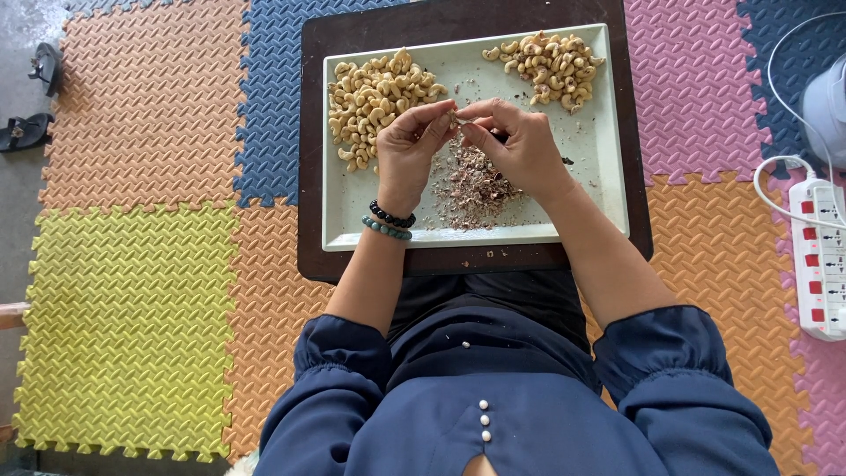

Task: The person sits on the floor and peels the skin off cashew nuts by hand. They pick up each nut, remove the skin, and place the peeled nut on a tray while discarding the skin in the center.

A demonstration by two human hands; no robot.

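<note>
Sleeves [352,370]: dark blue, nearest.
Left hand [407,152]: fingertips pinched on a small cashew [453,115].
Right hand [520,145]: fingertips closed on the same cashew.
Tray [599,176]: two cashew piles [374,97], husk scraps [471,181] below hands.

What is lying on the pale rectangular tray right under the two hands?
Under the left hand and right hand lies a brown heap of husk scraps on the pale rectangular tray. The hands cover its upper edge.

A floor of interlocking foam mats [132,291] in orange, blue, yellow and pink carries everything. Directly under the hands lies a dark brown board [310,132]. Well to their right rest a white power strip [824,264] and a white appliance [828,106]. Far left of them sit black sandals [31,97].
</note>
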